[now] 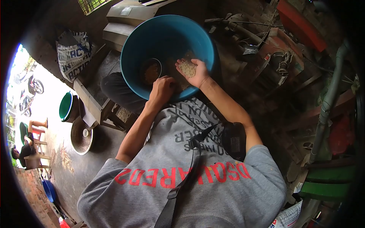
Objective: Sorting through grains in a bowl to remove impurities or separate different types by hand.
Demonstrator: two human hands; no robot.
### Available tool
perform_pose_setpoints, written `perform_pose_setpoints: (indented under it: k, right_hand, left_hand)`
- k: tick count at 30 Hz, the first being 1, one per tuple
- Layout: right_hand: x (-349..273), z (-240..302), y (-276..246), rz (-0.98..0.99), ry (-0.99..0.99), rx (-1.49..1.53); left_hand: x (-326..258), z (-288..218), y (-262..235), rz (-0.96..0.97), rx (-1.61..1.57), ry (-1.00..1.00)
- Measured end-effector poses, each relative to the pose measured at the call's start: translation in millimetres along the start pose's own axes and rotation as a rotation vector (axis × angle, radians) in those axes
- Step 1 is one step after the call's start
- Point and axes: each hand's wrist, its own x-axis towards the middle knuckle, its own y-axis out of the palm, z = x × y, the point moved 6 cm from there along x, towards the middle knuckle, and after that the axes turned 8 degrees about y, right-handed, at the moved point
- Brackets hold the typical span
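A deep blue plastic tub (131,45) stands in front of me, and both my hands are inside its near side. My right hand (197,76) is palm up, fingers loosely cupped, with a small heap of pale rice grains (188,68) resting on it. Close by on the left, my left hand (162,91) has its fingers curled in and pointing down; whatever they hold is hidden. Just beyond that hand sits a round container with a light rim (160,67), holding something brownish. More loose grain appears to lie on the tub's shadowed bottom.
Left of the tub are a wooden frame (89,98), a printed sack (74,55), a green bucket (66,106) and a wide basin (81,146) on the floor. Machinery with red parts (279,49) and a long pipe (327,102) crowd the right. A person (28,152) sits far left.
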Motion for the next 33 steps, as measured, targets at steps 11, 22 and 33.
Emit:
perform_pose_setpoints:
  k: [11,22,33]
  right_hand:
    - [-10,-2,9,-0.021,-0.010,-0.005]
    - [-11,-2,11,-0.012,-0.005,-0.025]
    - [-11,-3,11,-0.023,-0.001,-0.027]
  left_hand:
    - [-1,8,0,-0.029,-0.141,-0.010]
    - [1,12,-9,-0.072,-0.305,-0.107]
    - [1,11,-10,-0.070,-0.291,-0.076]
